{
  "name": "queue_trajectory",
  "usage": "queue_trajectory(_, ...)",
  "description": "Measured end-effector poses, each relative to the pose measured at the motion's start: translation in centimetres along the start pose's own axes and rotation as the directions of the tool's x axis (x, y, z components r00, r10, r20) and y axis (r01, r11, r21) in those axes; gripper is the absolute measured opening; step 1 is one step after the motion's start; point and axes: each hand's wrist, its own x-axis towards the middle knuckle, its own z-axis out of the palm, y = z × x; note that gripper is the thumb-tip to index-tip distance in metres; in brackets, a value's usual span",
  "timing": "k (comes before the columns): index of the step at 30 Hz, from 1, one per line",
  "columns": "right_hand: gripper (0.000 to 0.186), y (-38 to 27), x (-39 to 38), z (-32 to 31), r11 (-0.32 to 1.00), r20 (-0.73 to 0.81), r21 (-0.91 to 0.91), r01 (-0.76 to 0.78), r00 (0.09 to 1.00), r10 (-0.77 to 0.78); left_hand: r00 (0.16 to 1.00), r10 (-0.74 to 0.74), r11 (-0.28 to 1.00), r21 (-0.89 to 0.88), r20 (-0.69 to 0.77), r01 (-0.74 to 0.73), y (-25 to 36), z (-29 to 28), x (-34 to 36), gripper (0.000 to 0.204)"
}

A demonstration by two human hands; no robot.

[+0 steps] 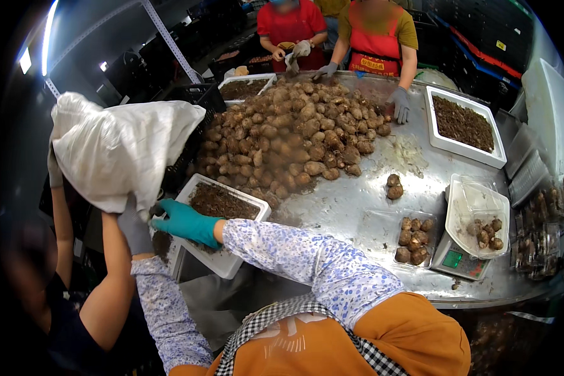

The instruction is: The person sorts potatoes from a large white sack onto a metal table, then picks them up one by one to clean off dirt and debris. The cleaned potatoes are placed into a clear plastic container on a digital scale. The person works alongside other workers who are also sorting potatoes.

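Observation:
A bulky white woven sack (119, 150) is lifted at the left, its lower edge hanging by my hands. My left hand (133, 227), in a grey glove, grips the sack's lower edge. Beside it my right hand (188, 224), in a teal glove, reaches left with fingers stretched toward the sack edge and apparently nothing in them. Under my right hand lies a white foam tray (247, 263) of brown crumbly debris. A co-worker at the left also holds the sack, with a gloved hand (55, 170) at its far side.
A large heap of brown taro-like tubers (294, 131) covers the metal table (338, 216). At the right stand a scale (460, 260) with a white tray, a clear box of tubers (415, 239) and a foam tray of debris (464, 124). Two people in red work across the table.

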Motion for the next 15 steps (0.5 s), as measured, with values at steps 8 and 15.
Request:
queue_trajectory(8, 0.117, 4.1, -10.2, -5.4, 0.996, 0.111, -0.038, -0.08, 0.99, 0.084, 0.955, 0.195, 0.944, 0.307, -0.224, -0.121, -6.6, -14.3, 3.1, 0.048)
queue_trajectory(15, 0.046, 4.9, -21.3, -12.6, 0.829, -0.038, 0.344, -0.442, 0.875, 0.482, 0.946, -0.132, 0.96, 0.199, -0.297, 0.196, -11.8, -27.1, 2.0, 0.052)
